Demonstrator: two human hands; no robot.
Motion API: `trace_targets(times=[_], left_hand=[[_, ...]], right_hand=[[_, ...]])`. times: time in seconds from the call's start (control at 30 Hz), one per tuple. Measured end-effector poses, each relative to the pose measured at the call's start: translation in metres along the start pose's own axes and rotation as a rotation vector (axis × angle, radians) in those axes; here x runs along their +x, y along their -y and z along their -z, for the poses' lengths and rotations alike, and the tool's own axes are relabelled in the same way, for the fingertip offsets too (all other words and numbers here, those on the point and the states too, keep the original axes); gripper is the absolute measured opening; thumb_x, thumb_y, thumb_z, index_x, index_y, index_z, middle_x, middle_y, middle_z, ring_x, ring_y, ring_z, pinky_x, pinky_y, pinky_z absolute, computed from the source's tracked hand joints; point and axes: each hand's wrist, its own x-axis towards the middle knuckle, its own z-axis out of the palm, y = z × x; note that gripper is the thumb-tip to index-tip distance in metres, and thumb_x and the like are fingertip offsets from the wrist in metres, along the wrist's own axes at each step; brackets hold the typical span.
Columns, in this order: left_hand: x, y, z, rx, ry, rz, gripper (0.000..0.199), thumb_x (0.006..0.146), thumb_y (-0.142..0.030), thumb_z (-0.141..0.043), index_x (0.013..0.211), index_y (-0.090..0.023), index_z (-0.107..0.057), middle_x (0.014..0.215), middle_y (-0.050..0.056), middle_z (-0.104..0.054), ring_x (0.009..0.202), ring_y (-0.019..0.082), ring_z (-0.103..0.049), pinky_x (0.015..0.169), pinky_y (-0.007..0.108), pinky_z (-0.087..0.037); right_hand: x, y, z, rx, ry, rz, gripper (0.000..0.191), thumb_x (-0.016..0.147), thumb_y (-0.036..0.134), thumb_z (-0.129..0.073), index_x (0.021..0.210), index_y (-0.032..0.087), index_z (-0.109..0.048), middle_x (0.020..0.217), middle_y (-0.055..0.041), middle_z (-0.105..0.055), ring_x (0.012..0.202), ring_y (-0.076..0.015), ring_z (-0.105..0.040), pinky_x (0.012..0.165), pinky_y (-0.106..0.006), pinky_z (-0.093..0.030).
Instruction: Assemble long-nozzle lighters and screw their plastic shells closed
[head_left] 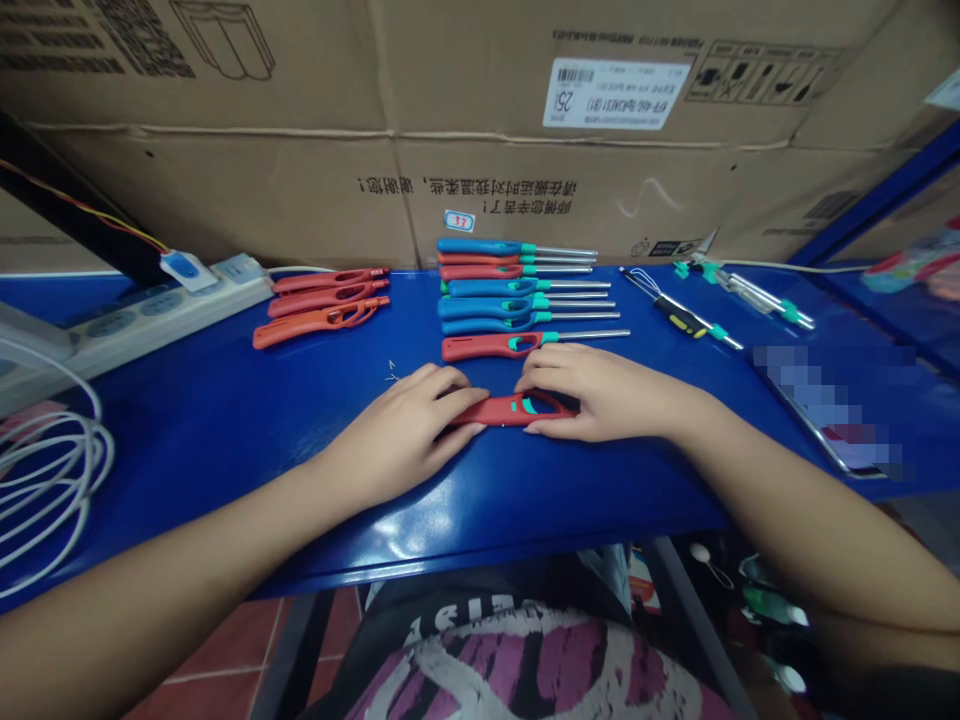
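Between my two hands lies a red lighter body (pixel 496 411) with a teal trigger showing in its loop. My left hand (pixel 420 425) pinches its handle end, thumb on the near side and fingers on the far side. The trigger end is gripped by my right hand (pixel 592 392), which hides its tip. Just beyond is a red gas lighter (pixel 480 347) with a metal tube. Farther back, several blue and red lighters (pixel 484 307) with teal triggers lie in a row, tubes to the right. Several red and orange handles (pixel 315 322) without tubes lie to the left.
A screwdriver (pixel 681 317), teal-ended metal tubes (pixel 757 297) and a phone (pixel 817 410) lie on the right. At left are a power strip (pixel 150 320) and coiled white cable (pixel 56 480). A cardboard box (pixel 465 150) stands behind the blue table (pixel 390 530).
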Motion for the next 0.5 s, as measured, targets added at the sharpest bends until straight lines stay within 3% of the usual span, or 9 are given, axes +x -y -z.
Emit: trace_targets(times=[0.17, 0.3, 0.5], left_hand=[[-0.001, 0.002, -0.001, -0.005, -0.007, 0.007, 0.034, 0.103, -0.033, -0.054, 0.132, -0.019, -0.063, 0.118, 0.011, -0.063, 0.109, 0.026, -0.059, 0.095, 0.044, -0.052], [-0.001, 0.003, -0.003, 0.046, -0.009, -0.007, 0.036, 0.102, -0.034, -0.055, 0.133, -0.020, -0.064, 0.118, 0.011, -0.063, 0.108, 0.027, -0.060, 0.094, 0.043, -0.053], [-0.001, 0.001, -0.004, 0.152, 0.012, -0.043, 0.039, 0.100, -0.027, -0.055, 0.136, -0.015, -0.060, 0.117, 0.013, -0.066, 0.106, 0.028, -0.063, 0.092, 0.042, -0.055]], right_hand=[[0.001, 0.001, -0.001, -0.022, 0.003, 0.002, 0.028, 0.091, 0.040, -0.070, 0.107, 0.016, -0.067, 0.106, -0.0100, -0.068, 0.099, -0.0234, -0.063, 0.088, -0.036, -0.049], [0.003, 0.009, -0.003, -0.180, 0.016, -0.012, 0.030, 0.094, 0.043, -0.064, 0.102, 0.014, -0.069, 0.102, -0.0106, -0.069, 0.096, -0.0259, -0.063, 0.085, -0.038, -0.048], [0.005, 0.015, -0.007, -0.331, 0.029, -0.016, 0.026, 0.094, 0.035, -0.062, 0.103, 0.012, -0.072, 0.103, -0.0127, -0.070, 0.086, -0.0247, -0.065, 0.074, -0.035, -0.048]])
